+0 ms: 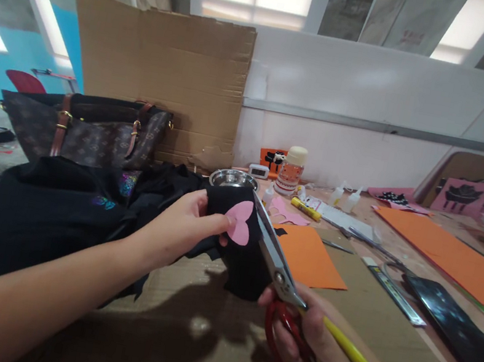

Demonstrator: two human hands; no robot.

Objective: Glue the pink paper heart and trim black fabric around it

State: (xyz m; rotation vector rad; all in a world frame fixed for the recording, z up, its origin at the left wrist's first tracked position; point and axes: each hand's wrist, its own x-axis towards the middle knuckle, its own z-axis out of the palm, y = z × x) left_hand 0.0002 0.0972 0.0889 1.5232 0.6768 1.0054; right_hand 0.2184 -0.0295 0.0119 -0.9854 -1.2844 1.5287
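Note:
My left hand (188,221) pinches a piece of black fabric (249,270) with a pink paper cutout (241,223) lying against it, the thumb pressed on the cutout. The cutout has rounded lobes. My right hand (304,329) grips large scissors (273,255) with one red and one yellow handle. Their metal blades point up and away, along the right edge of the black fabric, close beside the pink paper. Whether fabric lies between the blades I cannot tell. Both hands are above the cardboard-covered table (176,344). More black cloth (55,204) is heaped at the left.
Behind stand a brown handbag (105,132), an upright cardboard sheet (188,84), a metal bowl (233,178) and a jar (290,174). To the right lie orange paper (317,260), a glue stick (305,209), a box-cutter blade case (393,292) and a black phone-like slab (454,331).

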